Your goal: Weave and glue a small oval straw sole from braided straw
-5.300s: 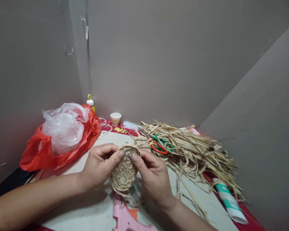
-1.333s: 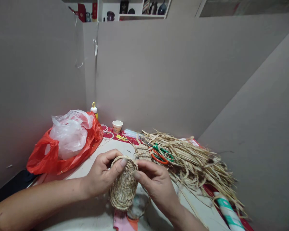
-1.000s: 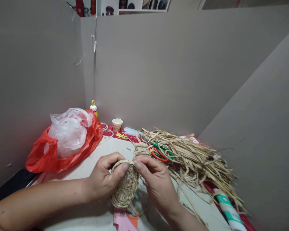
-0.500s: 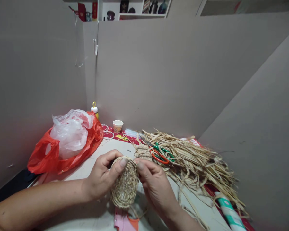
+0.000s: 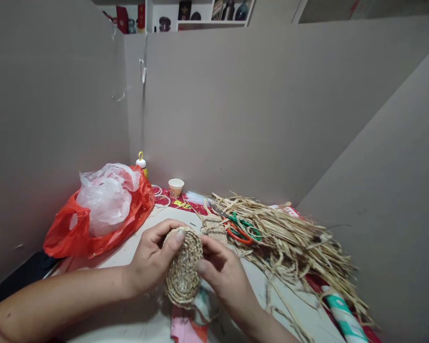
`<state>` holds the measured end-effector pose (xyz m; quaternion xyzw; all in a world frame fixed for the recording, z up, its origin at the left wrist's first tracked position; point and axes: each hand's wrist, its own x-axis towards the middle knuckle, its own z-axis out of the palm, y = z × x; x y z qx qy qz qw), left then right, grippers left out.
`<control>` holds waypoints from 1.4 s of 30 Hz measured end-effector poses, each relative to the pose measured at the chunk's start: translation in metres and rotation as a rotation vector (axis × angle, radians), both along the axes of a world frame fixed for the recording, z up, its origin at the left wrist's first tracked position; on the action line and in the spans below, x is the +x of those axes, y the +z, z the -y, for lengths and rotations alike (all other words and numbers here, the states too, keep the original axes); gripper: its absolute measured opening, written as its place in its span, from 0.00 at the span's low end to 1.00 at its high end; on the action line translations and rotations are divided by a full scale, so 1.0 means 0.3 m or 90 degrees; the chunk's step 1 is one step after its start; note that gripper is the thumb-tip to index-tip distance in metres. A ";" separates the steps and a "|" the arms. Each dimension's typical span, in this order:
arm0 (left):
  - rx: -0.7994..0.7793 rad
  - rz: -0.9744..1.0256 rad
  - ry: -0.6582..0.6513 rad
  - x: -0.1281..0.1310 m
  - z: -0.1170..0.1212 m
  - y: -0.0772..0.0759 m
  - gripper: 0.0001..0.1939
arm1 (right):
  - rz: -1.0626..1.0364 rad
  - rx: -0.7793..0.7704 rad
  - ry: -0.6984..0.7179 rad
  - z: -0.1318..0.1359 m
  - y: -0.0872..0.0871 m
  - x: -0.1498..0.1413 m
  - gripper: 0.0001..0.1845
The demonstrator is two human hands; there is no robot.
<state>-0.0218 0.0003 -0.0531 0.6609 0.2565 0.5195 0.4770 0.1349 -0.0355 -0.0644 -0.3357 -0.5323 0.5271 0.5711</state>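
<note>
Left hand [image 5: 150, 259]: pinches the woven oval [image 5: 184, 271] near its top
Right hand [image 5: 224, 272]: pinches its side
Scissors [image 5: 240, 240]: by the straw [image 5: 284, 231]

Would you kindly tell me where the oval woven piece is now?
In the head view, the oval woven piece is low, just left of centre, held by the left hand, with the right hand at its right edge.

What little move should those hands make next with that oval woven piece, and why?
Probably a light pinch by the right hand on the right edge of the oval woven piece: the left hand grips its upper left, thumb in front, while the right thumb and forefinger sit apart at that edge.
</note>
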 end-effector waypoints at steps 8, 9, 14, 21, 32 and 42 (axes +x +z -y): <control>0.037 -0.107 -0.069 -0.045 -0.021 0.094 0.21 | 0.118 -0.037 0.029 0.001 0.035 0.012 0.16; 0.048 -0.139 -0.119 -0.051 -0.019 0.107 0.22 | 0.123 -0.036 0.040 0.001 0.033 0.013 0.16; 0.116 -0.229 -0.228 -0.057 0.003 0.129 0.24 | 0.138 -0.009 0.040 0.003 0.004 0.013 0.13; 0.095 -0.217 -0.205 -0.044 0.017 0.115 0.24 | 0.158 0.069 0.034 0.009 -0.002 0.018 0.09; -0.026 -0.051 -0.225 -0.054 0.009 0.107 0.23 | 0.153 0.008 0.032 0.007 0.047 0.033 0.13; -0.087 -0.022 -0.117 -0.003 -0.009 0.046 0.08 | 0.084 0.030 -0.069 0.006 0.043 0.020 0.13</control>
